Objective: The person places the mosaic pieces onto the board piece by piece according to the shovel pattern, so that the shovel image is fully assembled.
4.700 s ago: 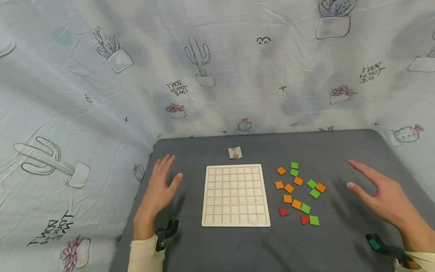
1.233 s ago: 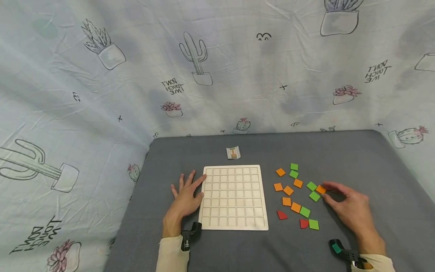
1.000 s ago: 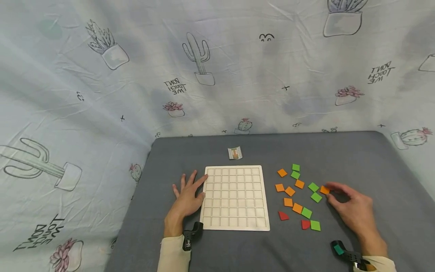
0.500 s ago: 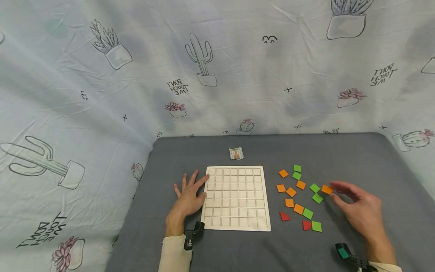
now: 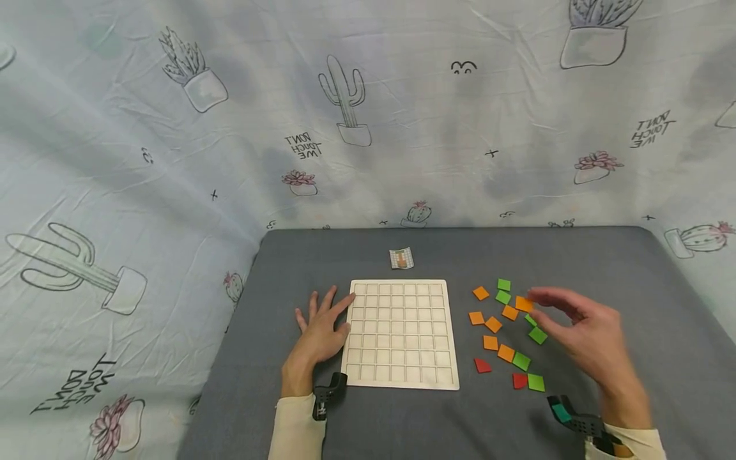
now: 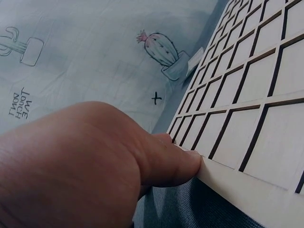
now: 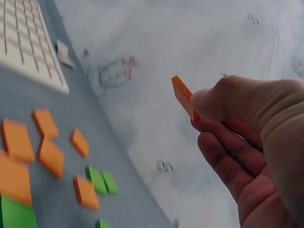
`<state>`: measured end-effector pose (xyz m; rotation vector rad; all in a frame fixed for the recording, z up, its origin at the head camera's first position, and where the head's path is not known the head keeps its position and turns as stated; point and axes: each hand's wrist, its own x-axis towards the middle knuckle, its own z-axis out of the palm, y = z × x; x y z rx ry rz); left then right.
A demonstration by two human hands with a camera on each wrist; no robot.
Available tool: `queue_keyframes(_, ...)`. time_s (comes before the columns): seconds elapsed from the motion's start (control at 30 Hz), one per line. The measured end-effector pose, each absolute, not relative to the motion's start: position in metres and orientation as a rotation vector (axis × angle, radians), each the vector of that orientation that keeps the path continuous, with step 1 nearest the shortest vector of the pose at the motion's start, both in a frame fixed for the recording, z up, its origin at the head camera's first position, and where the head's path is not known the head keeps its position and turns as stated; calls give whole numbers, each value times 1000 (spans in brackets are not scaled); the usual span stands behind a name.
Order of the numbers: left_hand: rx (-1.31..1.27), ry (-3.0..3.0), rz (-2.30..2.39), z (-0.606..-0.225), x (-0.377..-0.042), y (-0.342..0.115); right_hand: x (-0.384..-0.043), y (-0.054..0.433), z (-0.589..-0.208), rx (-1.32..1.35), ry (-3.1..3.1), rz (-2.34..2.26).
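My right hand (image 5: 586,329) pinches an orange square tile (image 7: 183,97) between thumb and fingers, raised above the table. In the head view that tile overlaps the scattered orange and green tiles below it. My left hand (image 5: 319,335) lies at the left edge of a pale wooden grid board (image 5: 400,387), fingers spread, with the index fingertip and thumb at the rim. In the left wrist view the thumb (image 6: 175,164) touches the side of the board. The squares of the grid hold no tiles.
Right of the board lie loose orange tiles (image 5: 490,343), green tiles (image 5: 536,383) and two red pieces (image 5: 482,365) with a curved or slanted side. A small printed card (image 5: 401,258) sits behind the board. A patterned cloth (image 5: 402,115) hangs beyond the grey table (image 5: 460,428).
My left hand came to the board's left edge. My right hand reached in, took the orange tile beside the green ones, lifted it and carried it leftward.
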<state>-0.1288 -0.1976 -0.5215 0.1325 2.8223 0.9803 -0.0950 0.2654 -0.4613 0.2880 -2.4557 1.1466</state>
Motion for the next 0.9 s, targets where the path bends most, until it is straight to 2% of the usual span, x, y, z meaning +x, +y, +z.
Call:
queue_keyframes(0.4,139,2809,947,-517,-127,-199,-126,215,-449,516,-2397,1360)
queue_keyframes(0.63,136,2814,965,-517,-127,-199,-144,185,-455,573,-2368,1502)
queue_keyframes(0.9,145,2823,974,-517,-126,-199,-161,151,-467,638,-2419,1447)
